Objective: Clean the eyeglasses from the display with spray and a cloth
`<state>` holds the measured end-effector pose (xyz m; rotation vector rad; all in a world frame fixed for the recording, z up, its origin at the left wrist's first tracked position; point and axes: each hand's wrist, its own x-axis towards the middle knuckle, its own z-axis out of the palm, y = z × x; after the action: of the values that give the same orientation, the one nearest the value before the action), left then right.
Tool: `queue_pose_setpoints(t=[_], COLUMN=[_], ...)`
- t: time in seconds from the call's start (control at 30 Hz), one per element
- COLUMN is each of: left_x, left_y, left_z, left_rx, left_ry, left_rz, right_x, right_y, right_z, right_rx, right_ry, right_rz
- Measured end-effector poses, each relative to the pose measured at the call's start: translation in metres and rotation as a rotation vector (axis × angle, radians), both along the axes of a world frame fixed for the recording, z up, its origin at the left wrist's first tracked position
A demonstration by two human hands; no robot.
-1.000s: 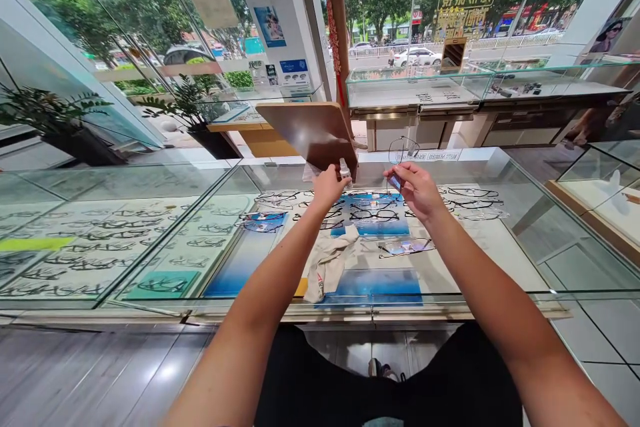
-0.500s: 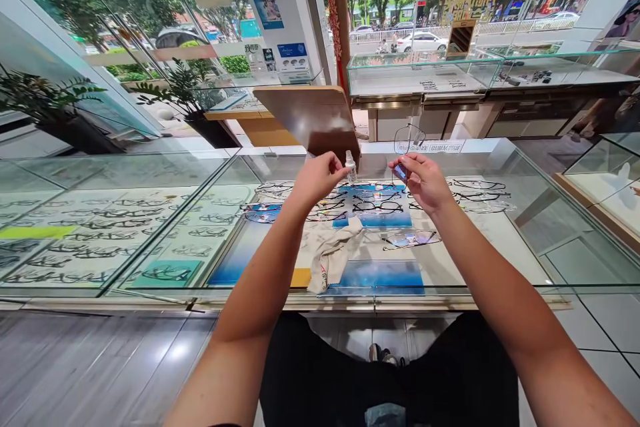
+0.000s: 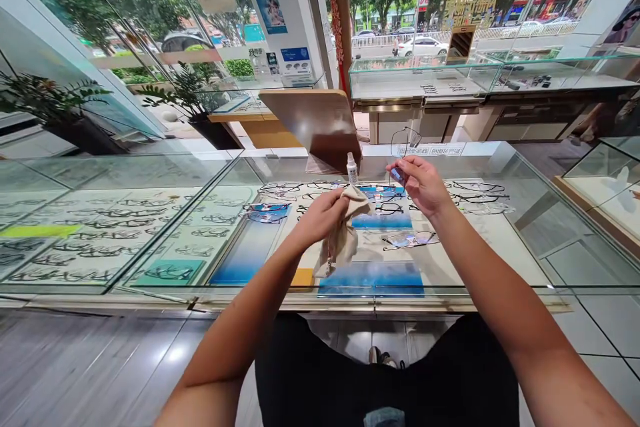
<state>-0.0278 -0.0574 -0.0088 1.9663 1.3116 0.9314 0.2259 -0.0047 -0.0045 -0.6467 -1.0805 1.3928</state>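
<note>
our left hand (image 3: 323, 213) fingers bunch the cloth (image 3: 345, 237) above the glass counter (image 3: 520, 240), right hand (image 3: 423, 183) pinches the glasses (image 3: 406, 141) by one arm only, so wiping pressure could bend or drop them.

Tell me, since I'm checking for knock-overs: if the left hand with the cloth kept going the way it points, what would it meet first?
Probably the small spray bottle standing on the glass counter, just beyond the left hand and its cloth. Depth is unclear; it might pass beside it.
</note>
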Motion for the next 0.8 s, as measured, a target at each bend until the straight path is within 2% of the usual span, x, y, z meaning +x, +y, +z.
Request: queue_pose_setpoints(t=[0.13, 0.27, 0.4, 0.5, 0.63, 0.8], left_x=[0.018, 0.039, 0.047, 0.049, 0.049, 0.053], left_y=[0.033, 0.051, 0.046, 0.038, 0.032, 0.027], left_z=[0.019, 0.014, -0.001, -0.008, -0.011, -0.013], left_rx=[-0.032, -0.033, 0.004, -0.042, -0.072, -0.112], left_ry=[-0.284, -0.461, -0.523, -0.566, -0.592, -0.639], left_rz=[-0.051, -0.08, -0.056, -0.044, -0.024, -0.076], right_x=[0.0, 0.0, 0.0, 0.0, 0.003, -0.001], right_y=[-0.001, -0.003, -0.007, -0.011, -0.012, -0.014], right_z=[0.001, 0.002, 0.004, 0.005, 0.008, 0.007], right_rx=[-0.015, -0.036, -0.037, -0.048, -0.044, -0.049], right_ry=[0.039, 0.07, 0.084, 0.088, 0.086, 0.077], right_rz=[0.019, 0.051, 0.071, 0.097, 0.096, 0.089])
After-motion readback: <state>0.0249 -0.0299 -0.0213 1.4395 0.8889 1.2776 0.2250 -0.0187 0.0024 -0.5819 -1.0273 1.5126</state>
